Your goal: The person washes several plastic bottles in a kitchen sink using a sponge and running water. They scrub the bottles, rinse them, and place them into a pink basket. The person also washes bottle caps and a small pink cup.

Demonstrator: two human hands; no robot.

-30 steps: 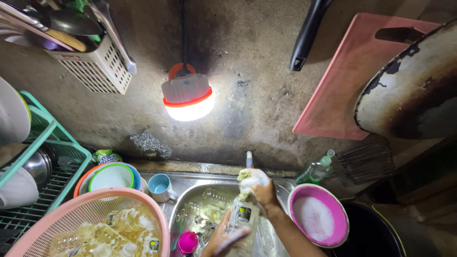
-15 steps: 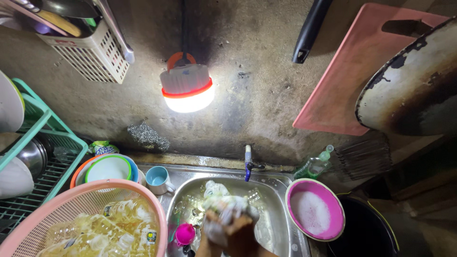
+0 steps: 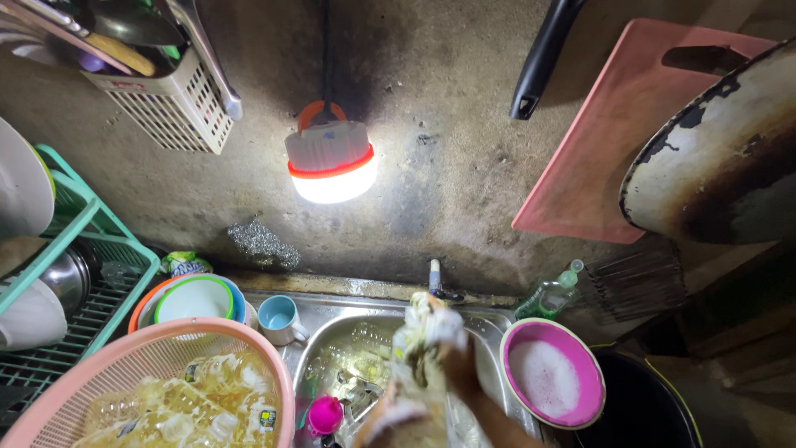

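A soapy clear plastic bottle (image 3: 424, 325) is held upright over the steel sink (image 3: 332, 344), just below the small tap (image 3: 434, 278). My right hand (image 3: 458, 369) is wrapped around the bottle's side from the right. Lower down, my left hand (image 3: 391, 415), foamy and blurred, grips the bottle's lower part. More clear plastic bottles lie in the sink under the hands. A small pink cup (image 3: 325, 415) sits in the sink, left of my left hand.
A pink basket (image 3: 274, 382) of clear bottles stands at front left, with stacked bowls (image 3: 195, 299) and a blue mug (image 3: 278, 319) behind it. At right are a pink basin (image 3: 580, 365) of suds, a green-capped bottle (image 3: 547, 294) and a black bucket (image 3: 647, 406). A green dish rack (image 3: 91, 249) stands far left, a lamp (image 3: 332, 162) hangs above.
The bottle dropped from the tap into the sink with both hands, then rose again toward the tap. The view shifted slightly.
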